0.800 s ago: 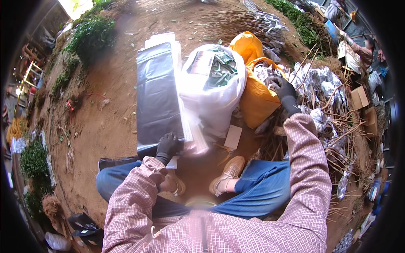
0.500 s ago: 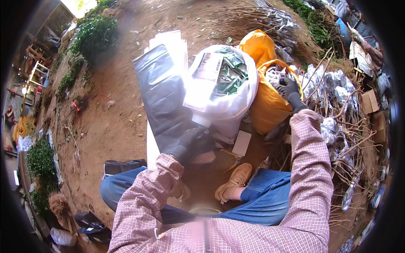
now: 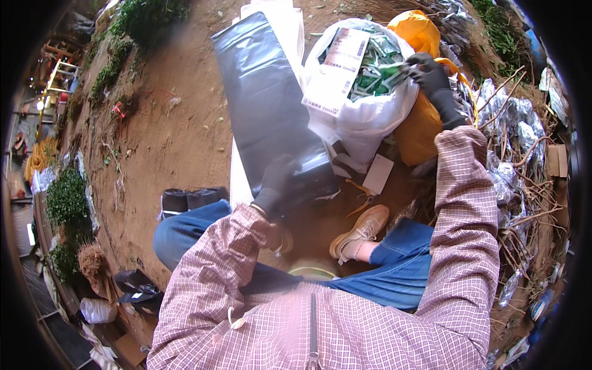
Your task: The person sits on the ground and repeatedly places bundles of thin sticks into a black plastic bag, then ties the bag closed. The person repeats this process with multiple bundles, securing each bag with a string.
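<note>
My right hand (image 3: 428, 77), in a dark glove, is at the right rim of a white sack (image 3: 376, 120). Its fingers are drawn together over the small green and white packets (image 3: 376, 61) that fill the sack; what they pinch is too small to make out. A printed white sheet (image 3: 336, 74) lies over the sack's left side. My left hand (image 3: 277, 182), also dark-gloved, rests at the near end of a flat black plastic bag (image 3: 265, 92); its fingers blur into the black. A yellow sack (image 3: 416, 132) stands right of the white one, partly behind my right hand and forearm.
White sheeting (image 3: 290, 28) lies under the black bag. Near my shoe (image 3: 364, 231) are a white card (image 3: 377, 174) and yellow-handled scissors (image 3: 364, 194). Branches and crumpled clear plastic (image 3: 505, 123) crowd the right. Black rolls (image 3: 194, 200) lie by my left knee.
My right hand has left the yellow sack's mouth and moved left to the white sack's rim. My left hand stays at the black bag's near end. The whole view has shifted.
</note>
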Demonstrator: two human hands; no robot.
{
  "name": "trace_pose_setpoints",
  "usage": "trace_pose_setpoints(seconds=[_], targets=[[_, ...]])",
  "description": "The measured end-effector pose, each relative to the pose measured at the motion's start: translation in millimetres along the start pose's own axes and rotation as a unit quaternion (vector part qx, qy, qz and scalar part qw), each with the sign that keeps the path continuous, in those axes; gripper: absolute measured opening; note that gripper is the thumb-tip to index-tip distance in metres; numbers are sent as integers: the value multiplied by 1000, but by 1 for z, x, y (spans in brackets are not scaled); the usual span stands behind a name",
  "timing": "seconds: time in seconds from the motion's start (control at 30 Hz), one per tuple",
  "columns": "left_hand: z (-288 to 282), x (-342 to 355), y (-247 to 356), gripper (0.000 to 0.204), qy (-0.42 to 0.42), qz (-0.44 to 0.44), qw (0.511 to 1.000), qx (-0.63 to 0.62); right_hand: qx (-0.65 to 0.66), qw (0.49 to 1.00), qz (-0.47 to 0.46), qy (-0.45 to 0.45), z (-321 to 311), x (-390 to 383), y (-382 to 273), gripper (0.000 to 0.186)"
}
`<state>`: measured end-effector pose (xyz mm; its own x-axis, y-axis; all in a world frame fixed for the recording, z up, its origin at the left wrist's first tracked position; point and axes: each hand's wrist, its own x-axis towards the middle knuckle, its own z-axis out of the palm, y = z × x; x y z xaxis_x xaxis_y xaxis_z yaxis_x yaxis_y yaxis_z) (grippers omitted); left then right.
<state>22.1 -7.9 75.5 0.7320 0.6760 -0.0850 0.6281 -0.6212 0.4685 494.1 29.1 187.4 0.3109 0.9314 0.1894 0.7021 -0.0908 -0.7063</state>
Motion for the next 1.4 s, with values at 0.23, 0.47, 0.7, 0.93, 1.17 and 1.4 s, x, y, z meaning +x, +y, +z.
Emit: trace_pose_setpoints(seconds=[0.23, 0.47, 0.7, 0.93, 1.17, 1.4], targets=[[22, -11, 32, 55, -109, 1, 987, 121, 398, 908, 18, 134, 69, -143, -27, 27], [51, -19, 20, 21, -12, 60, 960, 275, -148, 951, 156, -220, 276, -327, -88, 48], [17, -13, 31, 31, -46, 62, 987, 141, -216, 939, 164, -209, 280, -334, -68, 59], [8, 7, -13, 33, -137, 27, 990, -11, -207, 939, 190, -200, 285, -338, -54, 52], [-36, -18, 51, 26, -94, 115, 974, 171, -219, 929, 208, -214, 288, -332, -52, 50], [-33, -28, 68, 38, -110, 35, 970, 214, -183, 937, 211, -208, 314, -351, -9, 48]])
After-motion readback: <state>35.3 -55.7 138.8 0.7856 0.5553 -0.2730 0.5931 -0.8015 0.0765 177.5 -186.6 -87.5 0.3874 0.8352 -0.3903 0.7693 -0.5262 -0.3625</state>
